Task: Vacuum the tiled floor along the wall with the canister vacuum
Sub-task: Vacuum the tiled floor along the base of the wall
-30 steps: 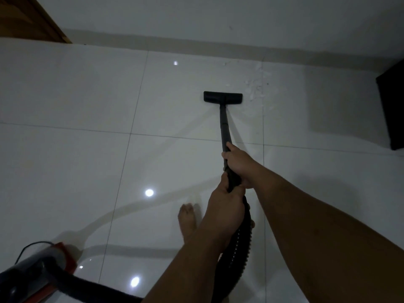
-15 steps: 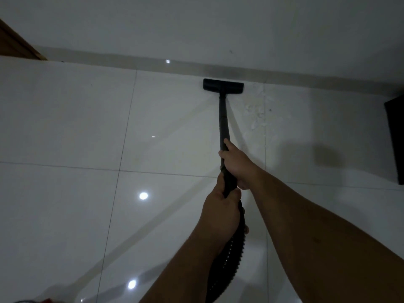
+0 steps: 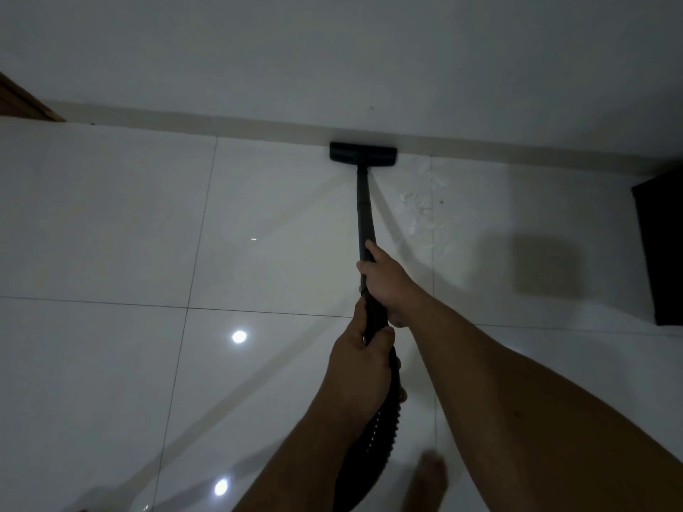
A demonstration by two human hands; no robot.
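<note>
The black floor nozzle [image 3: 363, 154] of the vacuum rests on the glossy white tiles, touching the skirting of the white wall [image 3: 369, 49]. A black wand [image 3: 364, 208] runs from it back to my hands. My right hand [image 3: 386, 280] grips the wand higher up, and my left hand [image 3: 360, 367] grips it just behind, where the ribbed black hose [image 3: 377, 430] begins. White scraps of debris [image 3: 419, 205] lie on the floor just right of the wand. The canister is out of sight.
A brown wooden edge [image 3: 22, 105] stands at the far left by the wall. A dark piece of furniture [image 3: 661, 249] occupies the right edge. My bare foot [image 3: 428, 478] is at the bottom, right of the hose. Ceiling lights reflect off the tiles.
The nozzle has been pushed forward from mid-tile up against the skirting. The view moved forward, so the red canister at the lower left dropped out of sight. Both hands kept their grip.
</note>
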